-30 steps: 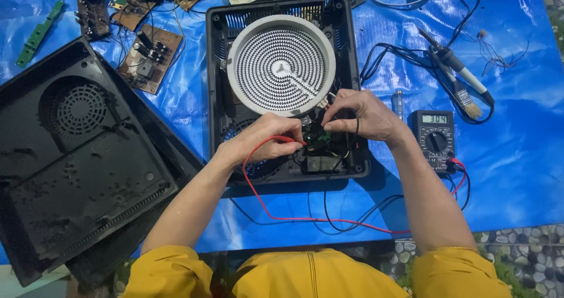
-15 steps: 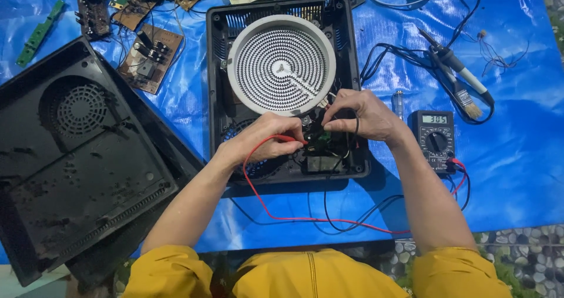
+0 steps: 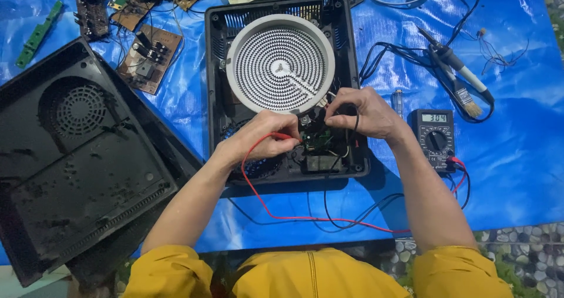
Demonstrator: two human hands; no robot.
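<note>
While the left hand pinches the red test probe and the right hand closes on the black test probe, both tips meet the small green circuit board inside the opened black cooktop housing. A slipped tip could bridge neighbouring solder points, and the looping red lead could tug the grey multimeter across the blue tarp.
</note>
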